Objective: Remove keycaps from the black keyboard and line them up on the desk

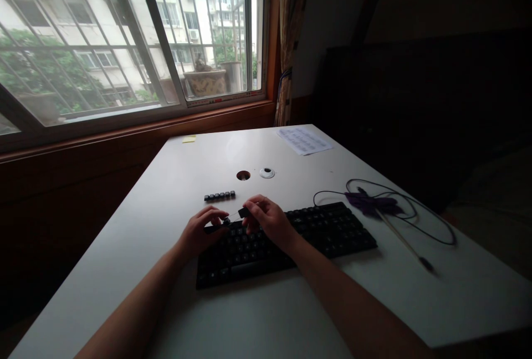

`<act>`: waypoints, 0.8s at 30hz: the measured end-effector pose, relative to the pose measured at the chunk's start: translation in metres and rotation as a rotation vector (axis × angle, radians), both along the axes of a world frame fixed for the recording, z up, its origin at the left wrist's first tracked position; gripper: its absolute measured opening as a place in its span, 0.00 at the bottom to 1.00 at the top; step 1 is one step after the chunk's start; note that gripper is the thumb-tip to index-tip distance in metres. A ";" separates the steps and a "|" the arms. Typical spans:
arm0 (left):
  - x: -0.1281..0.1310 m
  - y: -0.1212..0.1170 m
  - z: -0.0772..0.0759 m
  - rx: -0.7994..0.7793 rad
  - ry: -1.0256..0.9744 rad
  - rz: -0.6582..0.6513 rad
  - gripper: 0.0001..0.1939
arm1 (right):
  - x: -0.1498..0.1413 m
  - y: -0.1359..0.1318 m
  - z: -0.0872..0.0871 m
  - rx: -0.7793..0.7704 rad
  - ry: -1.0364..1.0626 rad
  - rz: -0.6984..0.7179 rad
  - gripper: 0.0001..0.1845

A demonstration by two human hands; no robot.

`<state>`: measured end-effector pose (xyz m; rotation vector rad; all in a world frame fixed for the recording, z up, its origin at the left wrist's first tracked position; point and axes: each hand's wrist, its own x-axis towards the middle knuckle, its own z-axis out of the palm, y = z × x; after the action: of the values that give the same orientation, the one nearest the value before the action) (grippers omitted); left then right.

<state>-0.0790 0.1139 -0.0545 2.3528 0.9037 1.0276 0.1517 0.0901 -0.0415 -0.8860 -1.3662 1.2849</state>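
Note:
A black keyboard (257,254) lies at a slant on the white table. My right hand (270,221) is over its upper middle, closed on the black handle of a wire keycap puller (243,213), whose thin wires point left. Over the keyboard's upper left corner is my left hand (203,230), with its fingertips closed round a small black keycap (226,221) at the end of the wires. Whether the wires still grip the keycap is too small to tell. Beyond my hands, several loose black keycaps (219,196) sit in a row on the table.
Right of the keyboard lie a coiled black cable (432,242), a dark purple cloth (369,204) and a thin stick (403,242) with a dark tip. Farther back are a round table hole (243,175), its white cover (266,173), printed paper (305,140) and a yellow note (189,139).

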 end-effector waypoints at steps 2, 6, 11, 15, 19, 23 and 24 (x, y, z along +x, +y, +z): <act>0.000 -0.001 0.000 0.000 0.000 -0.002 0.13 | 0.000 -0.001 0.000 0.000 0.006 0.009 0.15; 0.000 0.000 -0.001 -0.008 0.000 -0.012 0.12 | -0.001 -0.001 -0.001 -0.001 0.020 0.019 0.14; -0.001 0.002 -0.002 -0.054 -0.012 -0.041 0.13 | -0.001 0.002 -0.002 0.004 0.064 0.018 0.15; -0.001 0.000 0.002 -0.141 -0.038 -0.043 0.13 | 0.000 0.002 0.000 -0.027 0.107 0.011 0.15; -0.003 0.000 0.003 -0.238 -0.088 -0.036 0.13 | 0.000 0.001 0.004 -0.033 0.125 0.011 0.14; -0.004 0.001 -0.003 -0.368 -0.257 -0.040 0.13 | 0.003 0.002 0.005 -0.021 0.088 -0.056 0.13; -0.004 0.002 -0.004 -0.394 -0.298 -0.041 0.13 | 0.004 0.002 0.005 -0.019 0.077 -0.088 0.13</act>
<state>-0.0834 0.1157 -0.0582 1.8309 0.8487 1.0395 0.1554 0.0926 -0.0360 -0.8910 -1.2434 1.2537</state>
